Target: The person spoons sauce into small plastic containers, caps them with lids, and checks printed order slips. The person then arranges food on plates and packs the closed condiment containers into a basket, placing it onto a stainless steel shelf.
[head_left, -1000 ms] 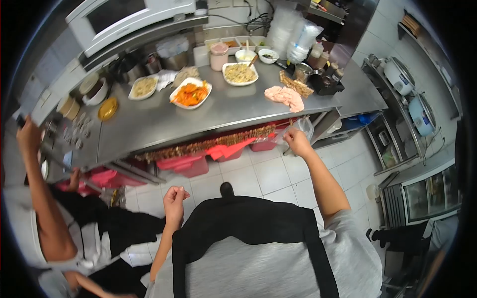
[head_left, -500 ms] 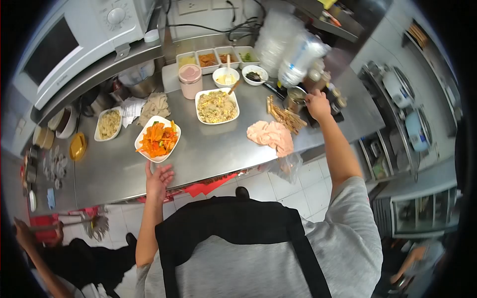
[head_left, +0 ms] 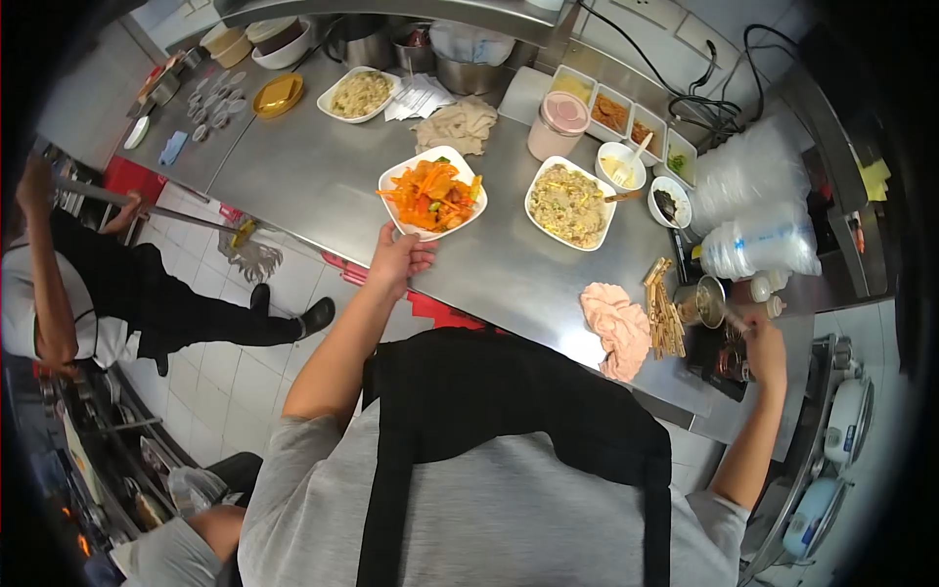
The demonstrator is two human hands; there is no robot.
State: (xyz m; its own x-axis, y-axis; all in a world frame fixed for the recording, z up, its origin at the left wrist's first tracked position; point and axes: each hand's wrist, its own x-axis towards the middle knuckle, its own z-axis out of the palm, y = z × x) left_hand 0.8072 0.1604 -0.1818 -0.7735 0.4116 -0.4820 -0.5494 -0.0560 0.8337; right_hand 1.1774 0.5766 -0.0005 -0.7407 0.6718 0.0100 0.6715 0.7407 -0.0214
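My left hand is at the lower rim of a white square bowl of orange stir-fried strips. Its thumb meets the rim, and the fingers are apart. On the right, my right hand is closed on a thin handle that leads to a metal cup; its lower end is hidden. Wooden clothespins lie beside the cup, next to a crumpled pink cloth. A second white bowl holds fried rice with a wooden-handled spoon in it.
Topping containers, a pink-lidded jar and small bowls stand at the back. Stacked plastic containers rise at the right. A beige cloth and another rice bowl lie farther left. A co-worker holds a mop.
The view has turned to the left, showing more of the co-worker. My right hand has moved back from the cup's rim along the handle. My left hand stays by the orange dish.
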